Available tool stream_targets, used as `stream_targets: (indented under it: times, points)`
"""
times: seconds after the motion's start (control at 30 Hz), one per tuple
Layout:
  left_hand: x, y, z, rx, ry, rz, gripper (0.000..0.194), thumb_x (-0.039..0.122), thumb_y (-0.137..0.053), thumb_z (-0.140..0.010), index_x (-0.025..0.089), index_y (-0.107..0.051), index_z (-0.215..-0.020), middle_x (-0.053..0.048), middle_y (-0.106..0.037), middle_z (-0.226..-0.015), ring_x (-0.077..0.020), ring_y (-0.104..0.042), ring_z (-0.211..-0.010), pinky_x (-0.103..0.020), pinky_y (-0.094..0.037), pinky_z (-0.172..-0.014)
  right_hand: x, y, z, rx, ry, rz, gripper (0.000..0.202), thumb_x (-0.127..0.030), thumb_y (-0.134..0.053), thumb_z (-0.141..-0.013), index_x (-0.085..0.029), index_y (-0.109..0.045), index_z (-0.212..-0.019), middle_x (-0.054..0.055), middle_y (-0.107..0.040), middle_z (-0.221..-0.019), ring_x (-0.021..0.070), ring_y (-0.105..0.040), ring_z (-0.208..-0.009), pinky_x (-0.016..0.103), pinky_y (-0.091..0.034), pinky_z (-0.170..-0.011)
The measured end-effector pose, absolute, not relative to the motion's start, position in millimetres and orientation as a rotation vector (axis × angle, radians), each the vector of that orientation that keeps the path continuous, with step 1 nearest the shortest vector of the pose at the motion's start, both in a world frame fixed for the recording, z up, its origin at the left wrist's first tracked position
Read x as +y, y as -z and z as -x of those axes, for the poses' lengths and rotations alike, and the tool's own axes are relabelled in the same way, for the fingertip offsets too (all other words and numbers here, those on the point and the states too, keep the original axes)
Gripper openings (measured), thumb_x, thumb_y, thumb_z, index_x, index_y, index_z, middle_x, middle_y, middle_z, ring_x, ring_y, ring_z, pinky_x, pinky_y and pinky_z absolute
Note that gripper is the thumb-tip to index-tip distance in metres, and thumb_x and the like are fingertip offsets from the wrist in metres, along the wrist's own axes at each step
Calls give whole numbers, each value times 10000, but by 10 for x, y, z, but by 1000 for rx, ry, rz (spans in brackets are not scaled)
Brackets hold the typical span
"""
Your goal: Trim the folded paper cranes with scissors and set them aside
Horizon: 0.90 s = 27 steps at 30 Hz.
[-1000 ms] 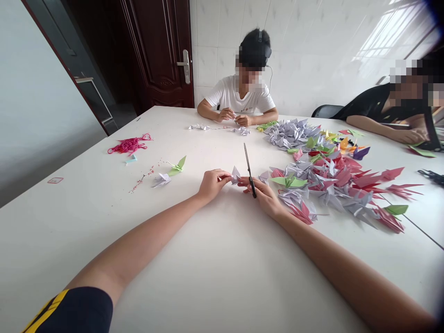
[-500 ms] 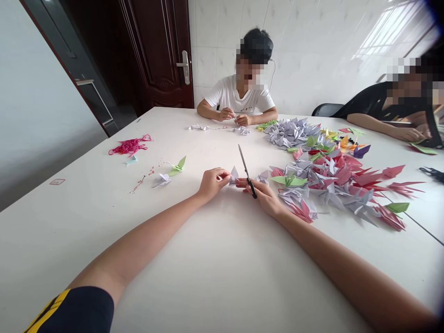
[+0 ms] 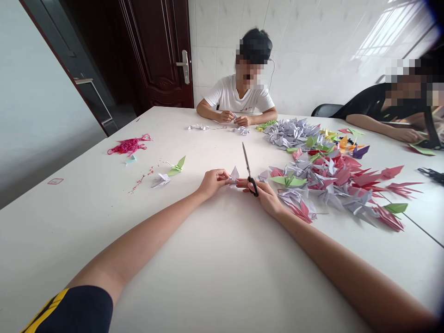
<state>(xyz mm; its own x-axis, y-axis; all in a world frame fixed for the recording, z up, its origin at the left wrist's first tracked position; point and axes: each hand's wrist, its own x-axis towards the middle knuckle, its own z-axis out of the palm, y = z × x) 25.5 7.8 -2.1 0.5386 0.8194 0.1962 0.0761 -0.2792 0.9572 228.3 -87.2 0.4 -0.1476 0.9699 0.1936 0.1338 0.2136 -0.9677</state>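
Note:
In the middle of the white table, my left hand (image 3: 212,183) pinches the edge of a pale grey paper crane (image 3: 235,174) between thumb and fingers. Black-handled scissors (image 3: 254,186) hang on my right hand (image 3: 266,195), their blades pointing away from me. The fingertips of that hand reach to the right side of the crane. Left of my hands a white paper crane (image 3: 161,180) and a green paper crane (image 3: 177,167) lie close together. The crane's underside is hidden by my fingers.
A large heap of folded cranes (image 3: 342,171) spreads to the right, grey, pink and green. Pink string (image 3: 129,146) lies bundled at the left, with red scraps (image 3: 140,180) nearer. One person (image 3: 239,95) sits opposite and another person (image 3: 373,108) at the right, both handling paper.
The scissors have turned in my right hand, so their blades point a little more to the right and their handle loop shows more fully. Both hands stay at the crane.

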Motion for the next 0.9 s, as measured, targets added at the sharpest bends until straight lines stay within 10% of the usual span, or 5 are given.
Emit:
stream_targets:
  times: [0.37, 0.63, 0.9]
  points:
    - [140, 31, -246, 928, -1079, -1514, 292, 381, -705, -772, 177, -496, -783, -35, -636, -938, -134, -657, -726, -296, -570, -695, -804, 117, -2311, -1353, -1102, 1072, 476, -534, -680, -858, -265, -689, -1249, 102, -669, -1275, 290, -685, -1081, 453, -502, -968]
    - [160, 38, -255, 1053, -1117, -1584, 205, 321, -623, -839, 197, -469, -787, 31, -543, -665, -127, -589, -642, -252, -467, -662, -830, 141, -2279, -1462, -725, 1267, 221, -393, -675, -808, -194, -724, -891, 98, -714, -1120, 261, -661, -973, 376, -517, -808]
    - [174, 40, -215, 1163, -1203, -1576, 115, 211, -573, -820, 206, -468, -773, 21, -585, -733, -137, -585, -716, -243, -415, -681, -847, 110, -2251, -1503, -497, 1406, 233, -368, -650, -779, -209, -747, -919, 98, -704, -1170, 272, -645, -998, 379, -525, -787]
